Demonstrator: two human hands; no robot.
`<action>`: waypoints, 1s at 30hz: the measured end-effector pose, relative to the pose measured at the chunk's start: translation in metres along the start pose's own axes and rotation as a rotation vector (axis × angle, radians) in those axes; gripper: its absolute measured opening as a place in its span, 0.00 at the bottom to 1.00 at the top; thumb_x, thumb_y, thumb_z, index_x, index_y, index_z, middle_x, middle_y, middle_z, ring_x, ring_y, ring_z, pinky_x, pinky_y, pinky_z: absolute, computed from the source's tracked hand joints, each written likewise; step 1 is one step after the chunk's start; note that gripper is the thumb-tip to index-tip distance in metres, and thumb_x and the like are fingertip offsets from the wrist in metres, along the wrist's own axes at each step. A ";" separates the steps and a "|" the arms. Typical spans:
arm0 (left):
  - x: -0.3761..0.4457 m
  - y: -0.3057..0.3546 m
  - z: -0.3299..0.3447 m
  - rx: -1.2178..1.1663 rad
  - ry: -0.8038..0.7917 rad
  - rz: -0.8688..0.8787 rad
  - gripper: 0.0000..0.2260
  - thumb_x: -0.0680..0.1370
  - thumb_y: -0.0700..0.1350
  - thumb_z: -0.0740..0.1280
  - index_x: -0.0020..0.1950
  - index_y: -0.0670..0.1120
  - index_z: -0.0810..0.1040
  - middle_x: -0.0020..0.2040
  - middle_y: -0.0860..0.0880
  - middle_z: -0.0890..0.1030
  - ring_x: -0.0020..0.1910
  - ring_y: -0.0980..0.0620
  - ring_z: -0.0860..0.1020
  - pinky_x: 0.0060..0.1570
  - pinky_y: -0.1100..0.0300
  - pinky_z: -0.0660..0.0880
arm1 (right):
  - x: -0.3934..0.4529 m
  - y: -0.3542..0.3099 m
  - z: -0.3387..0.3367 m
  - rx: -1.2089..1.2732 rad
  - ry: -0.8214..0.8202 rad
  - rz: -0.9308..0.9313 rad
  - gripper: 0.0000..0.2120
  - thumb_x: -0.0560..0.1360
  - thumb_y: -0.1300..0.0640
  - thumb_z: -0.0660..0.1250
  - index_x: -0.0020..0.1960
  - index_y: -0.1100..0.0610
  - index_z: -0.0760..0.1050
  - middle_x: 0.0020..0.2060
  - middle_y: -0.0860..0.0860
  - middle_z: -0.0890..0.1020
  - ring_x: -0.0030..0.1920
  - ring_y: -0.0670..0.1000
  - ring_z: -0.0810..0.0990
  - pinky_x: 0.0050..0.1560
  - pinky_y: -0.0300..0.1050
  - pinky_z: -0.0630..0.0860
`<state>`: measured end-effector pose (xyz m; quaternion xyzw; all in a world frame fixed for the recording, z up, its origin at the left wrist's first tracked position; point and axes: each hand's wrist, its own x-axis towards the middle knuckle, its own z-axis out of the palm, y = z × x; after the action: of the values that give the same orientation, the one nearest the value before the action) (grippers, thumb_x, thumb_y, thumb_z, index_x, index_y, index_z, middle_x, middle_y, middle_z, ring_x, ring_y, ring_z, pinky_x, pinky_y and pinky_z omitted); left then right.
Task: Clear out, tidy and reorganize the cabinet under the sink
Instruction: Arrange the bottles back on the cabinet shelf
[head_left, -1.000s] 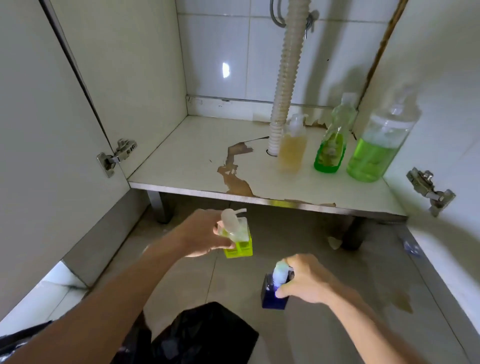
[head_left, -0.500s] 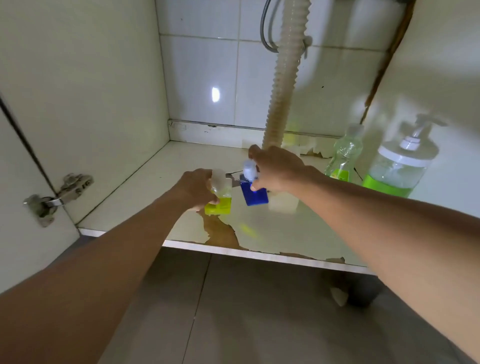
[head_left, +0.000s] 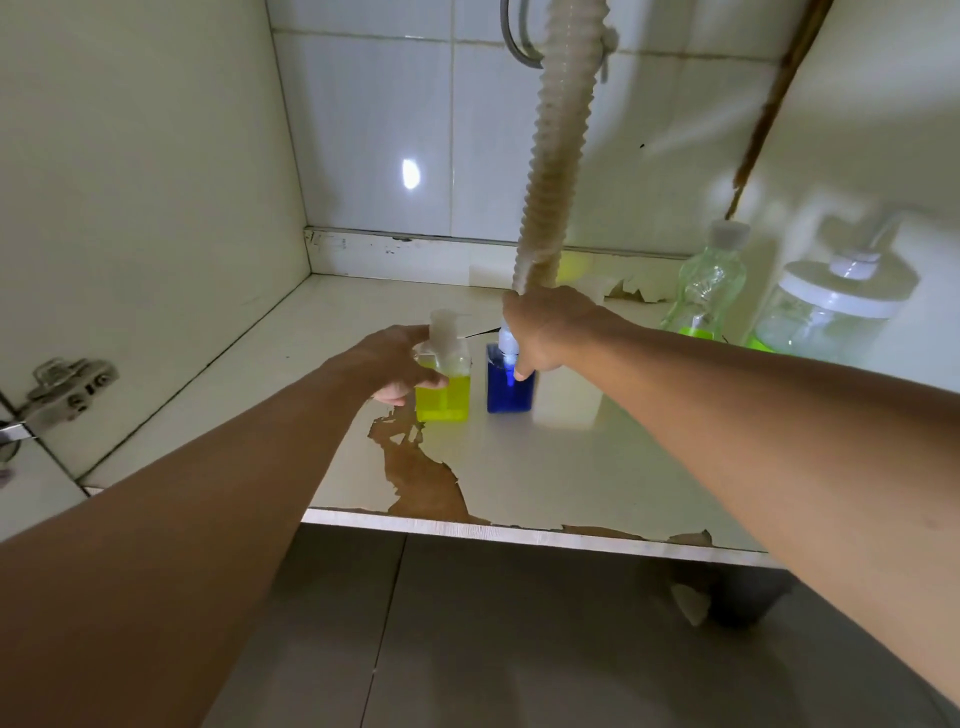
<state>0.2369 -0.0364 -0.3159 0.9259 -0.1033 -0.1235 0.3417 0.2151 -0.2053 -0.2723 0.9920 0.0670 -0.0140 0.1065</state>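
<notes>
Both hands reach into the open cabinet, each curled round a small bottle. The left hand (head_left: 397, 364) grips the square clear plastic pump bottle of yellow-green liquid (head_left: 443, 387) by its upper part, fingers wrapped behind it and thumb across the front. The right hand (head_left: 548, 332) holds the square clear plastic bottle of blue liquid (head_left: 510, 387) from above, fingers curled over its white pump top. The two bottles stand upright on the white cabinet shelf (head_left: 571, 462), just beside each other, the blue one at 3 o'clock from the yellow. No label or writing can be read on either.

Behind the right hand, at 12 o'clock, the beige corrugated drain hose (head_left: 553, 171) comes down to the shelf. At 2 o'clock from the blue bottle, near the right wall, stand a slim clear plastic bottle with a white cap and green liquid at the bottom (head_left: 709, 283) and, just beside it, a wide clear jar-shaped pump dispenser with a white lid (head_left: 831, 317); any print on them is too blurred to read. Brown patches of peeled laminate (head_left: 421, 478) run from the yellow bottle toward the shelf's front edge at 6 o'clock. A metal door hinge (head_left: 67, 389) sits at 9 o'clock on the left.
</notes>
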 end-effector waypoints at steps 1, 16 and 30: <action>0.000 0.002 0.001 0.015 0.005 0.006 0.34 0.74 0.39 0.71 0.76 0.53 0.60 0.70 0.41 0.70 0.55 0.44 0.73 0.49 0.55 0.76 | 0.001 0.001 0.000 -0.011 -0.007 0.001 0.23 0.68 0.50 0.75 0.60 0.57 0.75 0.53 0.54 0.79 0.43 0.55 0.74 0.42 0.44 0.68; -0.040 0.001 0.019 0.211 0.256 -0.153 0.32 0.75 0.45 0.69 0.73 0.42 0.56 0.61 0.39 0.73 0.60 0.40 0.75 0.49 0.53 0.72 | -0.030 -0.018 -0.011 0.029 0.208 -0.028 0.23 0.71 0.64 0.68 0.63 0.63 0.63 0.55 0.57 0.76 0.55 0.60 0.76 0.49 0.49 0.70; -0.158 0.032 0.131 0.507 0.051 0.460 0.27 0.79 0.44 0.62 0.76 0.44 0.58 0.77 0.45 0.60 0.76 0.47 0.58 0.74 0.52 0.56 | -0.270 -0.002 0.075 0.830 0.026 0.496 0.09 0.76 0.60 0.65 0.56 0.57 0.75 0.49 0.53 0.81 0.49 0.51 0.78 0.50 0.42 0.75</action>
<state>0.0444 -0.0959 -0.3665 0.9366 -0.3284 0.0095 0.1219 -0.0542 -0.2543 -0.3350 0.9369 -0.1813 -0.0012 -0.2988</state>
